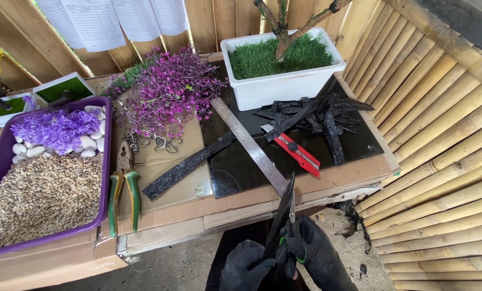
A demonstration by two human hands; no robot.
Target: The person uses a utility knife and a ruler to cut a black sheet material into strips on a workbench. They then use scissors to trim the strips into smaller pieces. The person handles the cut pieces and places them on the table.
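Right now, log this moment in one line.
left hand: holds black strip | right hand: scissors cutting strip | table: ruler, red knife

A bench point(251, 207) topped with brown cardboard fills the middle, a dark glossy panel point(241, 161) lying on it toward 3 o'clock. Wooden plank walls point(219, 19) stand at 12 o'clock, with white paper sheets point(117, 19) pinned up, and a bamboo slat wall point(440, 134) runs down at 3 o'clock. Grey concrete floor point(181, 267) shows at 6 o'clock in even daylight
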